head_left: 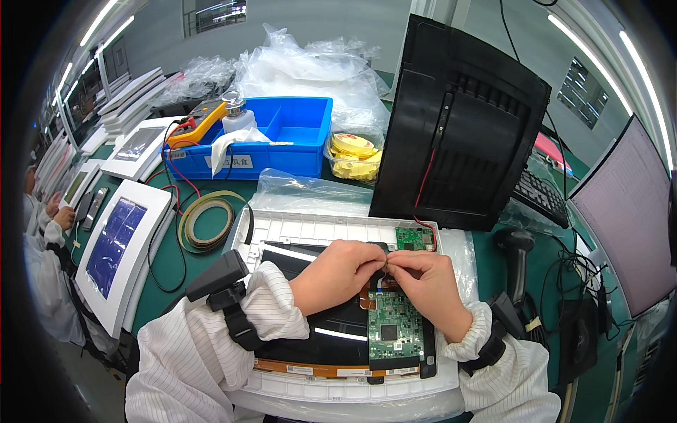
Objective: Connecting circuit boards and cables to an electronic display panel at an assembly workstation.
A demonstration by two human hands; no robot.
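My left hand [340,276] and my right hand [431,285] meet fingertip to fingertip above a white-framed display panel [310,392]. Both are closed in a pinch; whatever sits between the fingers is too small to make out. Just below them a green circuit board [396,330] is mounted on the panel's black back, with an orange flat cable [367,299] at its upper left. A smaller green board [415,240] lies beyond my right hand, joined by red and black wires to a large black cover [458,134] standing upright behind.
A blue divided bin [282,161] holds a white bottle and a yellow meter. Rolls of tape [208,222] and white-framed screens [116,247] lie left. A barcode scanner [518,264], tangled cables and a monitor [627,211] stand right. Another person's hands [63,215] show at far left.
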